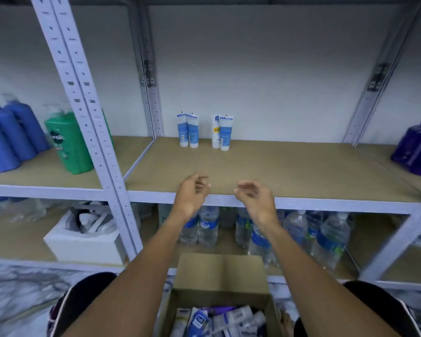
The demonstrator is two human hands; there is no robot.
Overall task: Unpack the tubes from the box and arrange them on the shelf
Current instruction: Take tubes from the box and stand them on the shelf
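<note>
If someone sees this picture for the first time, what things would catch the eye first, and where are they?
Two bare hands, the left hand and the right hand, hover empty over the front edge of the shelf. At its back, four white and blue tubes stand upright in two pairs. Below, an open cardboard box holds many more tubes.

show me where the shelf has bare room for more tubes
Bare board runs right of the tubes to the right post, and across the front before the left hand and right hand. A narrower patch sits between tubes and left post. Bottles crowd the lower shelf.
</note>
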